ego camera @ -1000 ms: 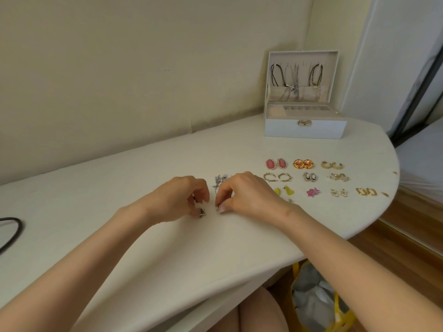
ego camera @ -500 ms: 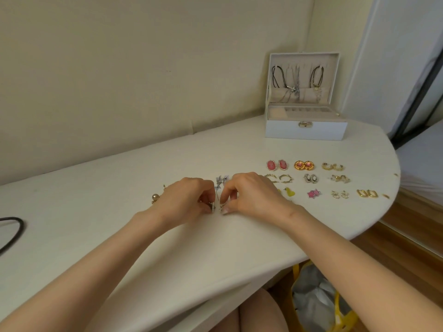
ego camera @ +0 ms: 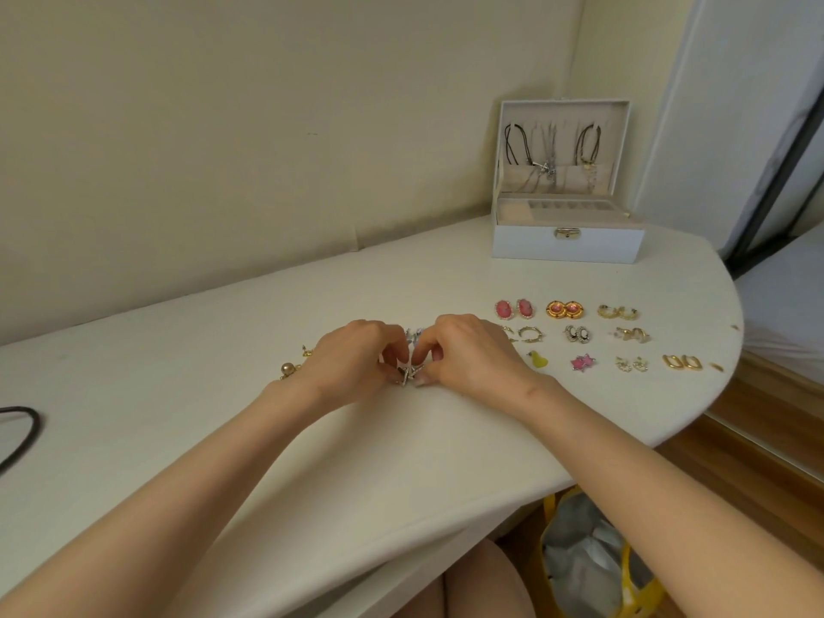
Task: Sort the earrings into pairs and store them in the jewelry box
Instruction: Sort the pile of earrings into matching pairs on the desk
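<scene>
Tabletop (ego camera: 223,350) bears silver earrings (ego camera: 408,375); left hand (ego camera: 352,363), right hand (ego camera: 472,354) pinch them.

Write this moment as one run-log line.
left hand, right hand: pinching small silver sparkly earrings | white jewelry box: open | sorted pairs: on white table

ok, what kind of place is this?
Probably a bedroom at home: an open jewelry box and earrings laid out on a rounded white table, a wood floor, and what looks like a bed at right.

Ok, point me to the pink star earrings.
Head view: the pink star earrings lie right of the right hand, between the yellow earring and a pale pair.
</scene>
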Action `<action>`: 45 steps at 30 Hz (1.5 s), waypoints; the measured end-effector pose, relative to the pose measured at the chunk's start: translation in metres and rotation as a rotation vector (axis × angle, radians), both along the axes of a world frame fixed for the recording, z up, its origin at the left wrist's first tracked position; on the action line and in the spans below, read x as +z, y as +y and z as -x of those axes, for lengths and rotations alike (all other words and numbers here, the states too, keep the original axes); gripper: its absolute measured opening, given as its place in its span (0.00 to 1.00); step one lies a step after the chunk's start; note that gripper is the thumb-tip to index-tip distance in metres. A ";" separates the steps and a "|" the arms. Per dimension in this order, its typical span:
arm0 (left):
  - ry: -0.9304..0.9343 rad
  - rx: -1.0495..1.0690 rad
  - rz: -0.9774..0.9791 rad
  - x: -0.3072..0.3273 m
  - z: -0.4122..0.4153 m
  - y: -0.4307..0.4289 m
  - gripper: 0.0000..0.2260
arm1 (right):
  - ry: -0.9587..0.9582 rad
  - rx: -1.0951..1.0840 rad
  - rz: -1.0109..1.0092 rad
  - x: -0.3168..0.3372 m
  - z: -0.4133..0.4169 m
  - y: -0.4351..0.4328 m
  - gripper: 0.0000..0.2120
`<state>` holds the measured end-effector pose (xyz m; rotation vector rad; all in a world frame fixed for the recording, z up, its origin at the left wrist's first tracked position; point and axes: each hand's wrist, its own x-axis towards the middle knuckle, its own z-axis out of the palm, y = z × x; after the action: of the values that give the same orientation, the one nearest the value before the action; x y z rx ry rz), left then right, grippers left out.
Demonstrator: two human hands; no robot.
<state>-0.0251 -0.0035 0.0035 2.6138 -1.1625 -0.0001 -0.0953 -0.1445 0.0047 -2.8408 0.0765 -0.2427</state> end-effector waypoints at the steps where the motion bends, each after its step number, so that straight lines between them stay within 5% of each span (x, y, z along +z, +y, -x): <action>1: -0.001 0.006 0.016 0.002 -0.001 0.002 0.07 | -0.007 -0.001 -0.010 0.001 0.000 -0.001 0.11; 32: -0.101 0.318 0.131 0.009 -0.039 0.067 0.03 | -0.062 0.110 -0.067 -0.007 -0.052 0.045 0.05; 40: 0.001 0.267 -0.018 -0.005 -0.068 0.038 0.10 | -0.148 0.074 -0.224 0.009 -0.037 0.032 0.03; 45: 0.014 0.268 -0.035 -0.006 -0.069 0.032 0.06 | -0.212 0.066 -0.425 0.011 -0.029 0.026 0.02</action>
<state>0.0443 0.0283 -0.0022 2.7748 -0.8061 0.0149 -0.0666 -0.1187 0.0158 -2.3770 -0.0101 -0.4522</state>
